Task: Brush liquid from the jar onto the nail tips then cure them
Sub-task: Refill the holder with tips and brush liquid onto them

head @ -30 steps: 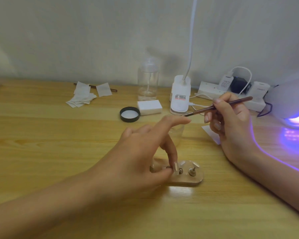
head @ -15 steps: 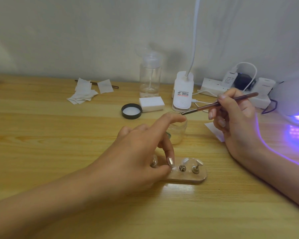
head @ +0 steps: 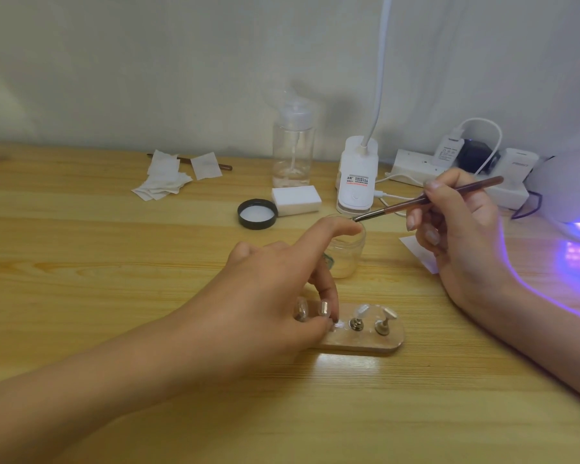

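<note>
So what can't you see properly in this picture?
- Tip of the brush: head view, hidden behind the left hand's index finger.
- Left end of the nail tip holder: covered by that hand's fingers.
- Liquid level in the jar: clear glass, partly behind the hand.
- The curing lamp: cut off by the right edge.
</note>
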`<state>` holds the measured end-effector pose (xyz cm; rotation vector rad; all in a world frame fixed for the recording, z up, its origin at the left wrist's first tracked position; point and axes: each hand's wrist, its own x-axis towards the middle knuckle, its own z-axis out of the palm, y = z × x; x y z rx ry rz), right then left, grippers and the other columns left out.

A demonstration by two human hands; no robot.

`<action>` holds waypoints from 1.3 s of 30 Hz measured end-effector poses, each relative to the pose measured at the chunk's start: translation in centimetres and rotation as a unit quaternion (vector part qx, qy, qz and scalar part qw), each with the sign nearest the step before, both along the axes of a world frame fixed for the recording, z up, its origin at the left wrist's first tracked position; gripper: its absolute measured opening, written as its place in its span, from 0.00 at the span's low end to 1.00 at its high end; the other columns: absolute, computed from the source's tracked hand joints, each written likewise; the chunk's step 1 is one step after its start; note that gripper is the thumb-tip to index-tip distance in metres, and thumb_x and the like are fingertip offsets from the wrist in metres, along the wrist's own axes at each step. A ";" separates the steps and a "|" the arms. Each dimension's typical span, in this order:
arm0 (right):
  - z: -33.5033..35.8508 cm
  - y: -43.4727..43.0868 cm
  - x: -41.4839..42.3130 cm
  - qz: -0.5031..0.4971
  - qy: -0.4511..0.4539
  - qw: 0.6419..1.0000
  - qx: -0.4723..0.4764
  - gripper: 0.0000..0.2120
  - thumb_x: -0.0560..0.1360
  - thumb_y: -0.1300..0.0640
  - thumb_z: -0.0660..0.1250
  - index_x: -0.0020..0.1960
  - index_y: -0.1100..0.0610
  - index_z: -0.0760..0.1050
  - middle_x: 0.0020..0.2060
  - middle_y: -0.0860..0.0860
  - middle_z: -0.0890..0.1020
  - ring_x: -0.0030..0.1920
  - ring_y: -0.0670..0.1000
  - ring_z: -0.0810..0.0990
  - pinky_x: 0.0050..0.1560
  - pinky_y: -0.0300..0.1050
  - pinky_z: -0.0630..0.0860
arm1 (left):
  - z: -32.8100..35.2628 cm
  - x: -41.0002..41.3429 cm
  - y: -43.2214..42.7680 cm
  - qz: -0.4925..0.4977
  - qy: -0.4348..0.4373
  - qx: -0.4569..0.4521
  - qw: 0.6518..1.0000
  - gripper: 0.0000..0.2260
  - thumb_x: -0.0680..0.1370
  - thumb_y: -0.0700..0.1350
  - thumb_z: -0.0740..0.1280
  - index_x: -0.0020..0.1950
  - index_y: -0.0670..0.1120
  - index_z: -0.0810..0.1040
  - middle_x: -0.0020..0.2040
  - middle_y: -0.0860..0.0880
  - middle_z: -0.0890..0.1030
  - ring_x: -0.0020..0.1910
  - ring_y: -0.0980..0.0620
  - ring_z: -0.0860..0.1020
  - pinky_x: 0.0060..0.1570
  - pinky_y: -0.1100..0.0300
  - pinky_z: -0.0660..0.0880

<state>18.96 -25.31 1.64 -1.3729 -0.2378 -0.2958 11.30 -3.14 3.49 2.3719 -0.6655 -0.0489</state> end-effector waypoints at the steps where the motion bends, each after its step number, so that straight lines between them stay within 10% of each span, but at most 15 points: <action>1: 0.0 0.0 0.0 0.000 0.000 1.000 -0.001 0.13 0.81 0.58 0.61 0.38 0.51 0.68 0.26 0.52 0.77 0.23 0.47 0.62 0.24 0.43 0.54 | -0.1 0.0 0.0 0.000 -0.007 0.007 1.000 0.37 0.74 0.44 0.72 0.70 0.71 0.55 0.48 0.67 0.79 0.47 0.60 0.78 0.57 0.57 0.66; 6: 0.0 0.0 0.0 0.001 0.001 1.000 -0.001 0.13 0.81 0.57 0.62 0.37 0.50 0.69 0.26 0.52 0.77 0.23 0.46 0.62 0.24 0.44 0.53 | -0.3 -0.2 0.0 0.007 -0.069 0.065 0.995 0.38 0.73 0.53 0.69 0.70 0.74 0.48 0.53 0.69 0.75 0.58 0.63 0.72 0.62 0.71 0.51; 18: -0.1 -0.2 0.4 -0.013 0.020 0.999 0.028 0.13 0.82 0.59 0.61 0.38 0.53 0.68 0.27 0.52 0.77 0.22 0.45 0.63 0.22 0.38 0.55 | -1.2 -0.7 -1.9 -0.003 -0.170 0.055 0.984 0.36 0.75 0.50 0.71 0.68 0.71 0.50 0.51 0.64 0.77 0.55 0.84 0.48 0.57 0.68 0.57; 27: -0.1 -0.1 0.4 -0.011 0.027 0.999 0.037 0.14 0.81 0.59 0.61 0.37 0.52 0.68 0.26 0.52 0.77 0.22 0.45 0.63 0.23 0.34 0.61 | -1.2 -0.8 -2.6 0.011 -0.272 0.128 0.954 0.29 0.70 0.48 0.73 0.68 0.56 0.66 0.41 0.62 0.80 0.49 0.56 0.77 0.51 0.52 0.62; 33: -0.1 -0.1 0.2 -0.009 0.025 0.999 0.026 0.13 0.81 0.57 0.62 0.38 0.52 0.67 0.27 0.52 0.77 0.22 0.45 0.63 0.24 0.45 0.51 | -1.4 -1.4 -1.7 -0.050 -0.406 0.130 0.903 0.24 0.78 0.41 0.71 0.68 0.55 0.66 0.43 0.60 0.81 0.50 0.52 0.79 0.52 0.50 0.69; 39: 0.0 0.0 0.2 -0.005 0.029 0.999 0.033 0.12 0.78 0.54 0.64 0.37 0.50 0.68 0.27 0.50 0.77 0.23 0.46 0.63 0.25 0.46 0.50 | 3.0 1.7 -1.7 -0.029 -0.111 -0.108 0.988 0.15 0.78 0.38 0.72 0.59 0.50 0.73 0.35 0.56 0.82 0.41 0.64 0.83 0.54 0.63 0.76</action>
